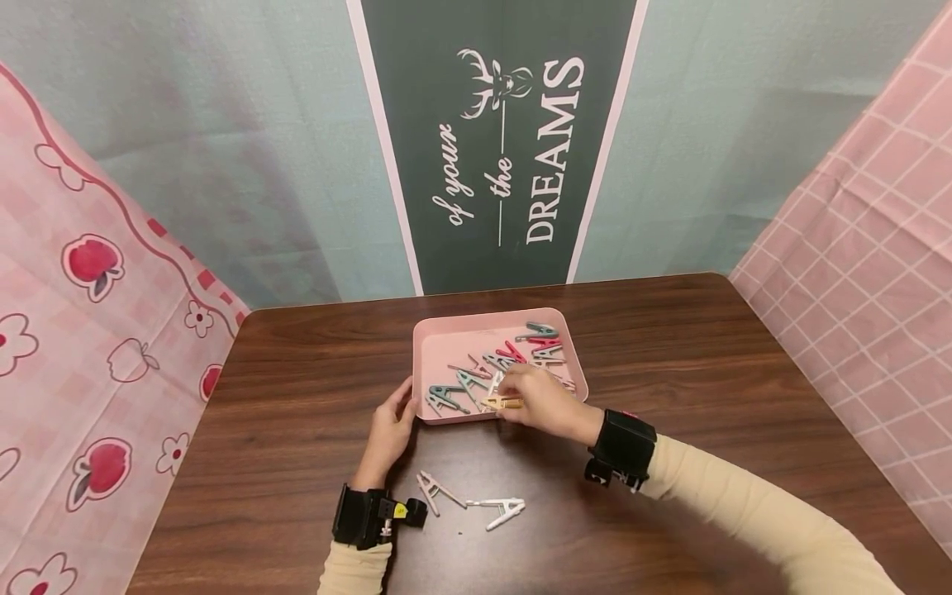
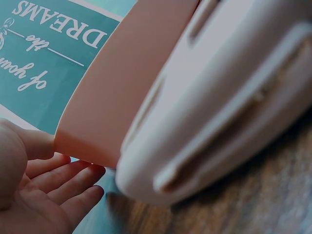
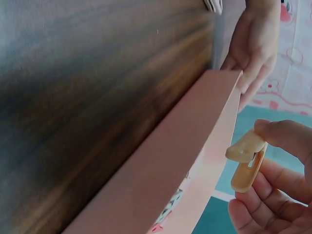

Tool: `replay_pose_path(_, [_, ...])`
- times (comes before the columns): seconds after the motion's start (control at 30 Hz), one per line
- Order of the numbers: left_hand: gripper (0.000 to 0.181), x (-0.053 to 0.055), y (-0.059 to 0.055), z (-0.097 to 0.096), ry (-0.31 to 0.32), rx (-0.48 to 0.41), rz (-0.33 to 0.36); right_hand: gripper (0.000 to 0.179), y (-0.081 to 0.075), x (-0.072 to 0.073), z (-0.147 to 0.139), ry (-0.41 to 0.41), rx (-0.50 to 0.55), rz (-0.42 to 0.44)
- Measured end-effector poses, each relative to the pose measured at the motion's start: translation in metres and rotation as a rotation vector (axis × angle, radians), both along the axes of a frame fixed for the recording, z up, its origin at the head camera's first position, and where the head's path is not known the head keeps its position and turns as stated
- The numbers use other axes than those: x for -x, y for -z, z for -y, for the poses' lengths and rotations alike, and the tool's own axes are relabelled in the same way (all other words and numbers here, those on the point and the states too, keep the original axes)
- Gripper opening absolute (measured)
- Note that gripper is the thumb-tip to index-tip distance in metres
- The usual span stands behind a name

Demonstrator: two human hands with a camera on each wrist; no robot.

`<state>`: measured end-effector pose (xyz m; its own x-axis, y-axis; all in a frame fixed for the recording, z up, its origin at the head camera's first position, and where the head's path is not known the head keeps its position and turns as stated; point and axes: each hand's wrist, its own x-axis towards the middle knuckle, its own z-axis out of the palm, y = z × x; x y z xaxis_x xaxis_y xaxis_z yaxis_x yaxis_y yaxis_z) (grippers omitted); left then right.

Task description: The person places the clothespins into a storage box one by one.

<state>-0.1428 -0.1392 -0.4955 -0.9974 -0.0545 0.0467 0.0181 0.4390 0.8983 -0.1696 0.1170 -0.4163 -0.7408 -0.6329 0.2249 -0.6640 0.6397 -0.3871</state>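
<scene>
My right hand (image 1: pixel 543 401) pinches a yellow-tan clothespin (image 3: pixel 248 158) between thumb and fingers, over the near side of a pink tray (image 1: pixel 446 351). In the right wrist view, the clothespin is in plain sight, above the tray's rim. My left hand (image 1: pixel 390 426) touches the tray's near left corner; in the left wrist view its thumb is against the wall and its fingers stretch out nearly straight. Several clothespins in teal, red, grey and white lie in the tray, some hidden behind my right hand. A pale pink clothespin (image 1: pixel 437 493) and a white clothespin (image 1: pixel 506 511) lie on the table before it.
The tray stands on a dark wood table (image 1: pixel 312 388), near its back edge. Behind it hangs a cloth with a dark lettered panel (image 1: pixel 498 165). Pink patterned cloths hang at the left and right. Black camera straps circle both wrists.
</scene>
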Motion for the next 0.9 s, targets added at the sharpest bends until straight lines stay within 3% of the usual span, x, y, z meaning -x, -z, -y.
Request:
replay_pose_path(0.6, [0.042, 0.002, 0.000, 0.000, 0.000, -0.014, -0.011, 0.020, -0.010, 0.040, -0.007, 0.134, -0.024, 0.115])
replay_pose_path(0.73, [0.042, 0.001, 0.000, 0.001, 0.005, -0.016, -0.009, 0.021, -0.009, 0.049, -0.008, 0.150, -0.031, 0.107])
replay_pose_path(0.9, [0.043, 0.001, 0.000, 0.002, 0.008, -0.023, -0.007, 0.021, -0.005, 0.063, -0.009, 0.193, -0.033, 0.160])
